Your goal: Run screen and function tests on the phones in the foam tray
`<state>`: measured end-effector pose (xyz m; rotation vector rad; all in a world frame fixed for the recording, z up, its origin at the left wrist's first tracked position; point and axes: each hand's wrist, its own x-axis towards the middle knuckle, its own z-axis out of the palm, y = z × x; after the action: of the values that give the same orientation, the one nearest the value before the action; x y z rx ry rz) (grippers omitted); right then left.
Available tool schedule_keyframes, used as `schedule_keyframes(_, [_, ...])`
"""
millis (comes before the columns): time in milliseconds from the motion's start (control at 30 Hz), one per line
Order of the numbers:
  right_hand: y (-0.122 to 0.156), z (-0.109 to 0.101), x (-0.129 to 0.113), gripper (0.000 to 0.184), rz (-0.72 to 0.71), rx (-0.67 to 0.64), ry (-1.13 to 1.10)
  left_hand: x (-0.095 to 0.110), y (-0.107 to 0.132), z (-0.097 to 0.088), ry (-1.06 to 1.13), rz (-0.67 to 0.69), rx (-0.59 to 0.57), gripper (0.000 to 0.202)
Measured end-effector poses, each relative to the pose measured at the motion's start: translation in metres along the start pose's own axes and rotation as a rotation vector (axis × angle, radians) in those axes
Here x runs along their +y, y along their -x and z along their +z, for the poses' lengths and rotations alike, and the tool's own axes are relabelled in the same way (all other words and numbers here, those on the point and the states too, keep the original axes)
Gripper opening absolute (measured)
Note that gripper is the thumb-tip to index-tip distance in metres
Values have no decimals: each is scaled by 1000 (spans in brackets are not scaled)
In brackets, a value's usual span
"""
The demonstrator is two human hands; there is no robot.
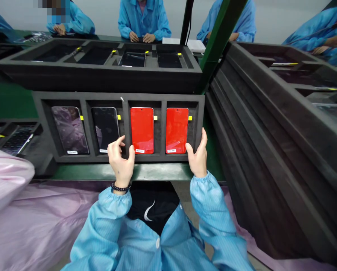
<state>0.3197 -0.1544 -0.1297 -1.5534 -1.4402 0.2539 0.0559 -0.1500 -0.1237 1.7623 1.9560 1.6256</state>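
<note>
Left hand (122, 164) wide over near edge of the tray (185, 98), between dark phone (104, 126) and left red phone (141, 130). Right hand (198, 161) spread at tray's right end, thumb by right red phone (176, 130); I can't tell if it's gripping. Tray's on the counter (160, 172).

White labels (140, 151) on the red phones (142, 128) are too small to read.

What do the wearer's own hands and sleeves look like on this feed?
The left hand and right hand are ungloved. Left sleeve and right sleeve are light blue, finely striped, with gathered cuffs. The left side has a dark beaded bracelet.
</note>
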Motion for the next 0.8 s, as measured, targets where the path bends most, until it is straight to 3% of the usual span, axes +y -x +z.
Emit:
schedule_keyframes(233, [0,0,-2,82,-59,59,16,-1,3,-4,-86,59,29,48])
schedule_keyframes(333, [5,-8,-9,80,-223,123,92,-6,14,-14,-113,207,55,49])
schedule_keyframes(433, [17,-17,-17,76,-384,131,174,-16,31,-21,-137,299,-7,44])
schedule_keyframes(633, [44,-18,-23,60,-533,-5,271,-31,51,-17,-208,403,-33,52])
schedule_keyframes(800, [50,-12,-22,68,-516,-85,348,-32,51,-17,-239,407,-111,58])
